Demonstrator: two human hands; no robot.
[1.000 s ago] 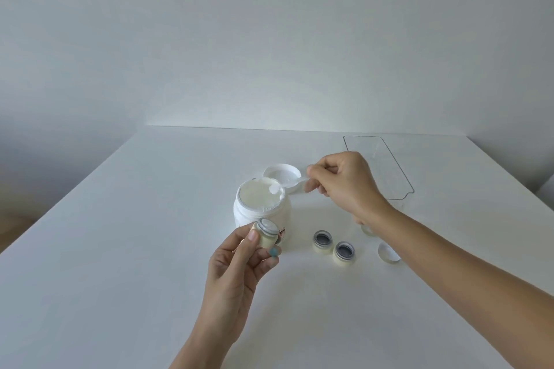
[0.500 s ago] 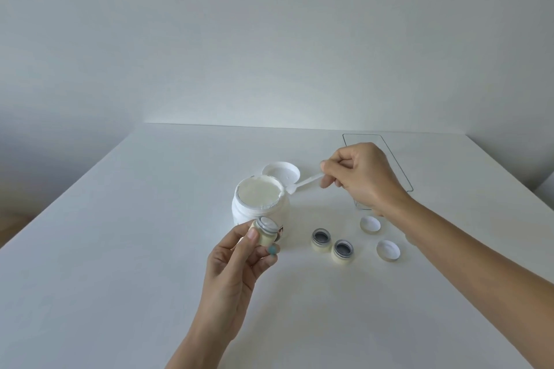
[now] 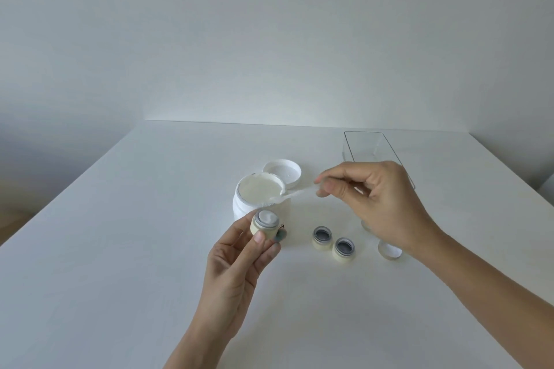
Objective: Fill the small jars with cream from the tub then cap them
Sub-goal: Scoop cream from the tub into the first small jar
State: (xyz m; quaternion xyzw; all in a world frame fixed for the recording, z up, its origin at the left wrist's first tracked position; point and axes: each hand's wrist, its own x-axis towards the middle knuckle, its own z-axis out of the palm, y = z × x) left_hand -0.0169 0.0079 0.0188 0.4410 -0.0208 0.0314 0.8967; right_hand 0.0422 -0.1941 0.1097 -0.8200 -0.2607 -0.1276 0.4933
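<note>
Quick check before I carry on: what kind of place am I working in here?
Probably a plain staged workspace, not a kitchen or shop: a bare white table against a blank grey wall, with only the cream tub, small jars and a clear plastic box set out.

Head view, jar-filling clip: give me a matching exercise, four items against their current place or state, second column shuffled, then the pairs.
Items:
1. held jar
2. spatula
3. tub lid
4. two small jars

States:
A. lying open side up behind the tub
B. standing empty on the table
C. pinched by the right hand, tip at the tub's rim
D. gripped by the left hand, cream inside

Pairs: 1-D, 2-C, 3-A, 4-B
</note>
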